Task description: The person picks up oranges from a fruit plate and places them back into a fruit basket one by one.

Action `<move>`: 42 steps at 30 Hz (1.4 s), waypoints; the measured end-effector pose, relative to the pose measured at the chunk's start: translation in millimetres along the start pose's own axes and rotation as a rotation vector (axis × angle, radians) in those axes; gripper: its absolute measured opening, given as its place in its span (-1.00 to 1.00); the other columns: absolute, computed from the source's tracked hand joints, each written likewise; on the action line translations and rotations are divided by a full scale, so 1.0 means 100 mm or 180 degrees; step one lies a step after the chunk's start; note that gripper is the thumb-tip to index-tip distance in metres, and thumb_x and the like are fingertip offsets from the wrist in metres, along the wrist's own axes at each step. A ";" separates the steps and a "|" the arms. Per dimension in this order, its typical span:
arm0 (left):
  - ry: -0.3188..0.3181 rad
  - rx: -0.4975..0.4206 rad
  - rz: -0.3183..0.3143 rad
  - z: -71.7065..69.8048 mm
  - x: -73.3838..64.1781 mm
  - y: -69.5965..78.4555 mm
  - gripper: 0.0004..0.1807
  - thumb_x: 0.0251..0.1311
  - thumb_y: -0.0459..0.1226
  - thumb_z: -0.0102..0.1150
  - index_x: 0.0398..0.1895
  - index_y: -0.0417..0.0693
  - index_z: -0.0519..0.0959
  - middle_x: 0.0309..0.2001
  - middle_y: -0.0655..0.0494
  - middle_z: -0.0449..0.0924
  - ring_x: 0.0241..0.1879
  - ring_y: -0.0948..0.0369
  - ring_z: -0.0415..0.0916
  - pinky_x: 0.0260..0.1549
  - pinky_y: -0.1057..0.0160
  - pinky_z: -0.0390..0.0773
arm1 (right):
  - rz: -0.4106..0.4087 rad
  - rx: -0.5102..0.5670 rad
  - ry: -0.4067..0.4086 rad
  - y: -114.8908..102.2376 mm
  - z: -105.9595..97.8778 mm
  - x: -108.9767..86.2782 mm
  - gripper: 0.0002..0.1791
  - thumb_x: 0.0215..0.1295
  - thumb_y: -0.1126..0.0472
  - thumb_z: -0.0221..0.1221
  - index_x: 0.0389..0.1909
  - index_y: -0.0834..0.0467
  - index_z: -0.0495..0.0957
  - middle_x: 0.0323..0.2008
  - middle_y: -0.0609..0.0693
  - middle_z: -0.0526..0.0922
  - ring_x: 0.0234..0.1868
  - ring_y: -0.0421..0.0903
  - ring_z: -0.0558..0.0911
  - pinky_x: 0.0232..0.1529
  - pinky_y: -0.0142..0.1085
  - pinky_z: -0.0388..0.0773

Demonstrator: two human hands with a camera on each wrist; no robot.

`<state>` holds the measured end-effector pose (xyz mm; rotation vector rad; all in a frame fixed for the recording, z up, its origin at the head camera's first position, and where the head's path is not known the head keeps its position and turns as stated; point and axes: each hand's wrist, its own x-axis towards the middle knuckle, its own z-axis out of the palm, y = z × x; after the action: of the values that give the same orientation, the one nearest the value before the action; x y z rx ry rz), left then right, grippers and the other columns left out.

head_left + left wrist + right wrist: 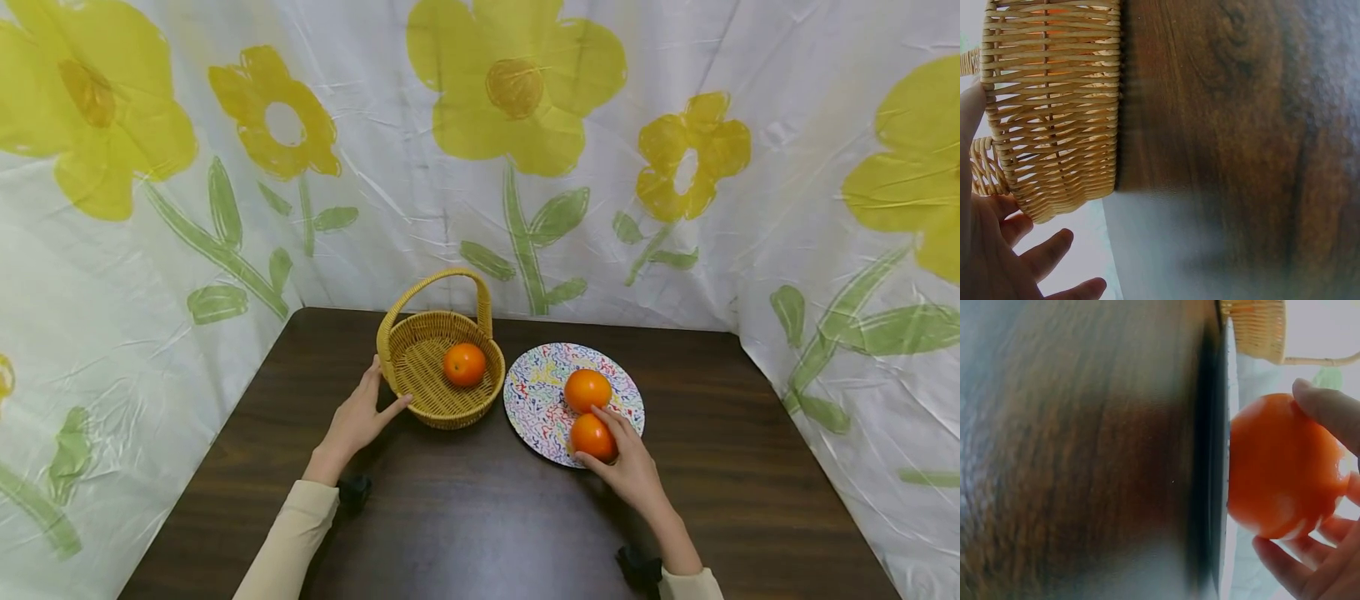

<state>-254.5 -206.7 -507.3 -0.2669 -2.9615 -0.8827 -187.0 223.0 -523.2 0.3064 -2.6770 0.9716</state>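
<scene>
A wicker basket (420, 379) with a tall arched handle stands on the table, one orange (464, 365) inside it. My left hand (358, 421) rests against the basket's left side. In the left wrist view its thumb lies at the basket (1054, 112) rim, and the other fingers (1047, 256) fan out loosely. To the right, a round patterned plate (536, 383) bears two more oranges. The farther orange (587, 391) sits behind the nearer orange (591, 437). My right hand (626, 467) grips the nearer orange (1285, 465) between thumb and fingers, low at the plate's surface.
The dark wooden table (465, 517) runs up to a white curtain (390, 208) printed with yellow flowers. Basket and plate stand close together near the table's back edge. A dark strap device (354, 492) is on the left wrist, with another dark device (639, 568) at the right wrist.
</scene>
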 end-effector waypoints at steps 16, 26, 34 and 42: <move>-0.0026 -0.0052 -0.0020 -0.01 -0.01 0.00 -0.01 0.16 0.30 -0.10 0.47 0.22 -0.36 0.49 0.00 -0.30 0.30 -0.19 0.13 -0.02 -0.24 0.37 | 0.0011 -0.0014 0.0093 -0.06 -0.04 0.03 -0.22 -0.13 -0.01 0.44 0.19 0.07 0.41 0.09 0.12 0.45 0.02 0.14 0.51 -0.10 0.18 0.48; -0.0012 -0.0066 0.0012 0.01 -0.01 0.00 -0.01 0.14 0.32 -0.10 0.46 0.26 -0.38 0.48 -0.01 -0.29 0.37 -0.14 0.00 0.06 -0.26 0.30 | -0.0055 -0.0094 0.0149 -0.10 -0.09 0.07 -0.22 -0.15 -0.04 0.45 0.18 0.02 0.42 0.09 0.12 0.47 0.00 0.15 0.53 -0.15 0.17 0.51; -0.0009 -0.0052 0.0016 0.01 0.00 0.00 -0.02 0.14 0.31 -0.10 0.46 0.24 -0.35 0.48 -0.01 -0.29 0.39 -0.13 -0.05 0.10 -0.26 0.26 | -0.0047 -0.0088 0.0156 -0.19 -0.13 0.13 -0.25 -0.13 -0.06 0.43 0.16 0.00 0.43 0.08 0.11 0.47 -0.06 0.13 0.55 -0.17 0.14 0.53; -0.0008 -0.0016 0.0024 0.00 0.00 0.00 -0.01 0.15 0.31 -0.09 0.47 0.19 -0.32 0.48 -0.03 -0.28 0.40 -0.13 -0.07 0.14 -0.26 0.20 | -0.0110 -0.0089 0.0152 -0.26 -0.11 0.19 -0.24 -0.14 -0.07 0.44 0.16 0.00 0.44 0.04 0.10 0.50 -0.06 0.10 0.54 -0.18 0.11 0.53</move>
<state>-254.8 -206.6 -507.7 -0.2793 -2.9591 -0.8896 -195.2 209.3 -493.5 0.3186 -2.6311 0.9190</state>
